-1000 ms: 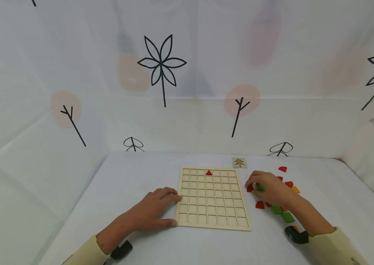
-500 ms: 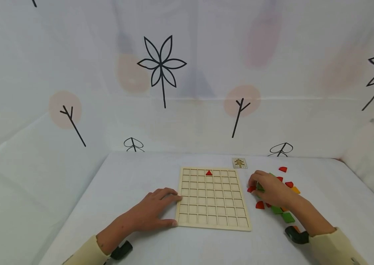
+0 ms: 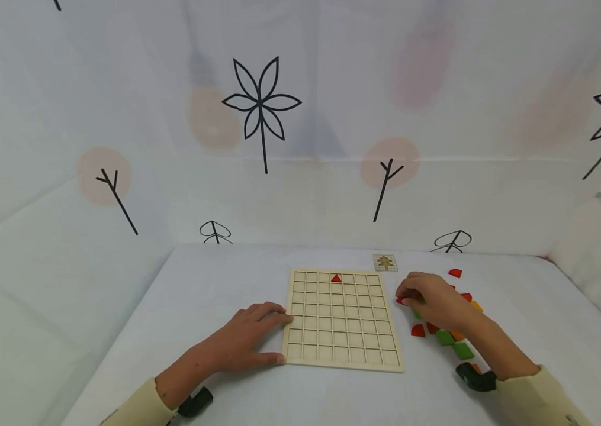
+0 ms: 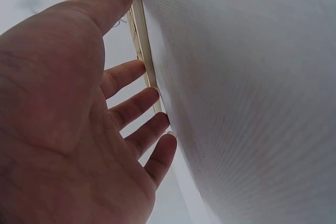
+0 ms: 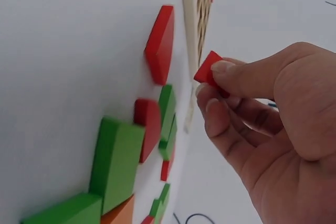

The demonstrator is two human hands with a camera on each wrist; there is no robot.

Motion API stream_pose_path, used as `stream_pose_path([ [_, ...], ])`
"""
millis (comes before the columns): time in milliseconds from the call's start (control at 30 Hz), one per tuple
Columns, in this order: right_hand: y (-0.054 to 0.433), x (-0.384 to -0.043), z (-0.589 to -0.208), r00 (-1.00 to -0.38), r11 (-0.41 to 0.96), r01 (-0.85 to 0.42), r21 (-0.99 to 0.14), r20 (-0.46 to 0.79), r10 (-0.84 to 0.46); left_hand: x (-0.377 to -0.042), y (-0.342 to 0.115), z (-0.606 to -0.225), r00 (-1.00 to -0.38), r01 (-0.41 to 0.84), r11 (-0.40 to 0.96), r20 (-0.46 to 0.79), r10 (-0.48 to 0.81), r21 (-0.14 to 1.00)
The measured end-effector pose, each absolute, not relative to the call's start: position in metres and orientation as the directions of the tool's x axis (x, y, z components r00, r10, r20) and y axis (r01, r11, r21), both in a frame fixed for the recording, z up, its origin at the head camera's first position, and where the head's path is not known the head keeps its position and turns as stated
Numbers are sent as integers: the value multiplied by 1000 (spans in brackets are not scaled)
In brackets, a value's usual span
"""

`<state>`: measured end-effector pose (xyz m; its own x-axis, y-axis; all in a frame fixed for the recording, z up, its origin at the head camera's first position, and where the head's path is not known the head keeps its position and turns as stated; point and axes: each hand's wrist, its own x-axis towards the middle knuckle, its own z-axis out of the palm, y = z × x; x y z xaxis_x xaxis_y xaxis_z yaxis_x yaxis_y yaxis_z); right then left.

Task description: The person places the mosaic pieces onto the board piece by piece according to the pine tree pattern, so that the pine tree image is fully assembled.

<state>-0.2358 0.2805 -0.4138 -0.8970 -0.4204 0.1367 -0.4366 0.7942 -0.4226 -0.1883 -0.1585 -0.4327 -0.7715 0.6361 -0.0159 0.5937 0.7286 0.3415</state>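
Observation:
My left hand (image 3: 247, 337) rests against the left edge of a pale wooden grid board (image 3: 343, 322), its fingers spread and touching the rim. In the left wrist view the fingertips meet the board's side. Between thumb and fingers, my right hand (image 3: 433, 300) pinches a small red block (image 5: 208, 69), lifted off the table just right of the board. A red triangle block (image 3: 336, 278) lies in a cell of the board's top row. Under and around the right hand are loose blocks, among them a green one (image 3: 462, 351) and a red one (image 3: 418, 331).
A small card with a tree pattern (image 3: 385, 262) lies beyond the board's upper right corner. A red quarter-round block (image 3: 455, 273) sits apart at the back right. White cloth with printed flowers (image 3: 260, 103) rises behind the table.
The right hand has risen slightly from the pile, with a red block pinched in its fingers. The left hand has stayed at the board's edge.

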Motion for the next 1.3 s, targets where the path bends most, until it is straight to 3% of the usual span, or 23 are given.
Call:
stream_pose_path([
  [400,260,-243,-408,-869,765,-495,-412,231,-438,-189,-160,-435,-765,603,721,-10,644,342],
  [633,247,-252,-408,-873,771,-488,-410,224,-433,-189,-160,-433,-761,608,715,-3,649,343],
  [1300,206,-278,-416,-886,709,-452,-542,176,-429,-189,-160,-434,-759,607,713,-10,651,350],
])
